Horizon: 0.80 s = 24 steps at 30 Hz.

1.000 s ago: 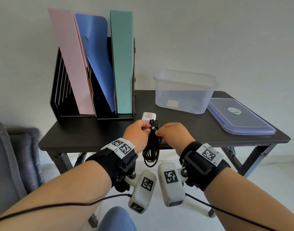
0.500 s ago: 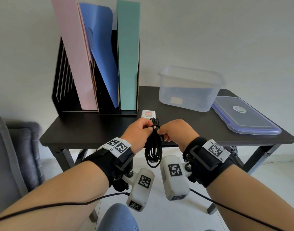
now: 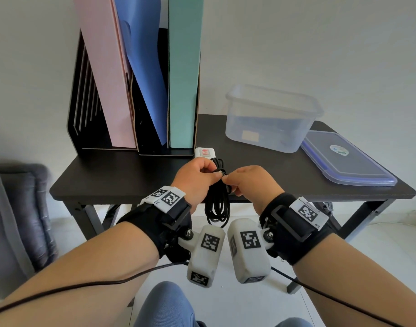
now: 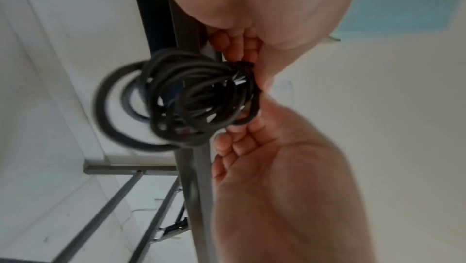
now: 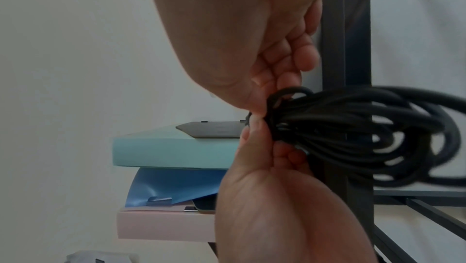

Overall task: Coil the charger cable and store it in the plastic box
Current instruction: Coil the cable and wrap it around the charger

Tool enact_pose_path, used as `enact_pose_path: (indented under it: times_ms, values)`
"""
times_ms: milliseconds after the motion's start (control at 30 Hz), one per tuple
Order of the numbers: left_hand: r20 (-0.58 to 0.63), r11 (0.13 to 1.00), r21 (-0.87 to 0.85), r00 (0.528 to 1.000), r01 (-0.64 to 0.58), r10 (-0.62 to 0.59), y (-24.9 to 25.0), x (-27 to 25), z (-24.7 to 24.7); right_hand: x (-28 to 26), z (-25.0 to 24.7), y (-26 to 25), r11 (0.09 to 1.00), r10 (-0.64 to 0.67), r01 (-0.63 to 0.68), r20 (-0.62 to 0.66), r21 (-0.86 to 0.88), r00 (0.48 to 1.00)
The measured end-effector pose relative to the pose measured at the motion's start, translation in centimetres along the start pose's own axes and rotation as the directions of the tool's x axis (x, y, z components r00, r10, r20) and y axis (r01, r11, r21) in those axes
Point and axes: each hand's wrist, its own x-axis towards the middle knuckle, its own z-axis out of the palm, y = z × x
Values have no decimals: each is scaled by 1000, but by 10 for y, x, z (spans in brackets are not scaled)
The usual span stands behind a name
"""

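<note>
Cable, black, in hanging loops

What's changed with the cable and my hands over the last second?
Little. The left hand and right hand still pinch the top of the coiled black cable, and the right fingers have shifted slightly at the wrap. The loops still hang off the table's front edge. The white charger block, plastic box and lid stayed put.
</note>
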Motion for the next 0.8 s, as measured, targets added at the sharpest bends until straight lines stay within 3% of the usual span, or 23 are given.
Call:
enact_pose_path:
  times_ms: [167, 333, 633, 800]
  values:
    - [-4, 1000, -10, 1000, -16, 16, 0, 2, -1, 4, -1, 0, 998, -3, 5, 17, -67, 1000]
    - [-46, 998, 13, 997, -68, 69, -3, -2, 0, 0, 3, 9, 995, -43, 46, -39, 84, 998]
    - [-65, 996, 13, 994, -89, 89, -5, -2, -2, 3, 9, 9, 992, -77, 84, -67, 99, 995]
    - [-106, 994, 8, 988, -109, 110, -6, -2, 0, 9, 2, 3, 995, -91, 92, 16, -49, 996]
